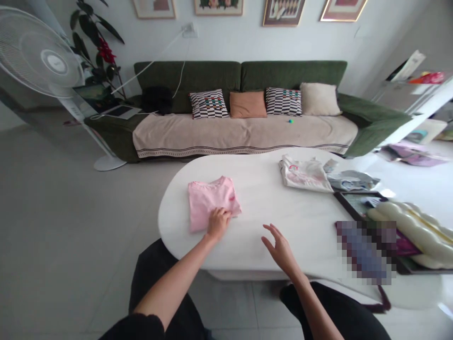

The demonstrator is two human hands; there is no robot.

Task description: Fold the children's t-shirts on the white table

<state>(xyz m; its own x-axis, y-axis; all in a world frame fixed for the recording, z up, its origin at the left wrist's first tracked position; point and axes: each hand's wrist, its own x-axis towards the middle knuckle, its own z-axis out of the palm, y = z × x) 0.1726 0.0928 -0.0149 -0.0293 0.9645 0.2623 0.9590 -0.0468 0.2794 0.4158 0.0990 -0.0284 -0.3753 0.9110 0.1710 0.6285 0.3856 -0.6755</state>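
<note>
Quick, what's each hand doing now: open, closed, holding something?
Left hand: resting on the folded pink garment; can't tell if its grip is closed.
Right hand: open, holding nothing.

Both your arms [186, 270] stretch toward the far side.
Your left hand [218, 223] lies palm down, fingers [223, 214] curled; your right hand [281, 250] hangs free, thumb [268, 244] apart from fingers.

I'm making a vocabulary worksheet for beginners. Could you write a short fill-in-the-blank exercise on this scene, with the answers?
The hand touching the folded garment is the person's ____ one.
That garment's main colour is ____.
Behind the white table stands a sofa coloured dark ____.
The framed pictures in view on the wall number ____.

Missing words: left; pink; green; four.
</note>
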